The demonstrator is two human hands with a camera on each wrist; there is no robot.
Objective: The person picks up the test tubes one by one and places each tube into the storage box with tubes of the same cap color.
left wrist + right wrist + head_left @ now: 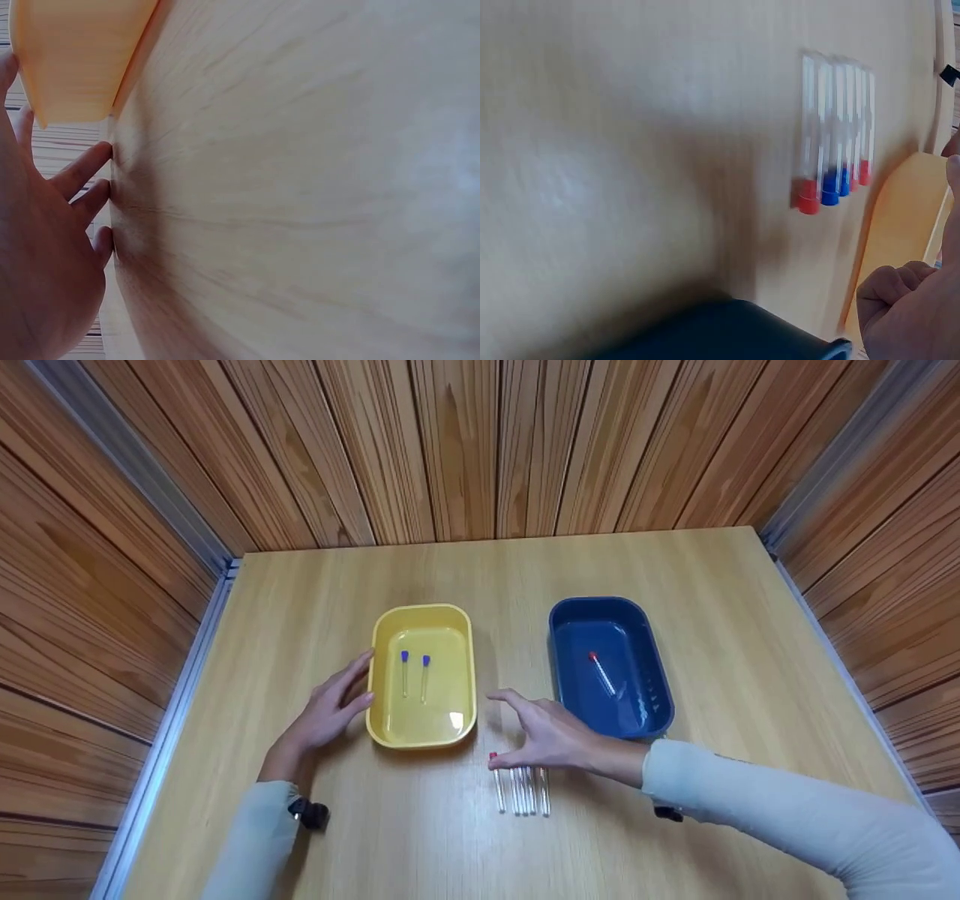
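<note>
A yellow tray (412, 726) stands at the table's centre-left, with two blue-capped clear tubes (425, 679) lying in it. My left hand (330, 709) is at its left wall, thumb and fingers spread loosely; in the left wrist view the fingertips are at the tray and the tabletop. Right of it stands a dark blue tray (589, 712) holding one red-capped tube (603, 673). My right hand (551, 731) hovers over several capped tubes (523, 799) lying in a row, thumb and forefinger apart, nothing between them. The right wrist view shows red caps and blue caps (830, 189) on them.
The wooden tabletop (465, 855) is bordered by wood-plank walls (457, 450) at the back and both sides. Metal rails (176, 682) run along the side edges. A dark wrist device (309, 814) sits by the left sleeve.
</note>
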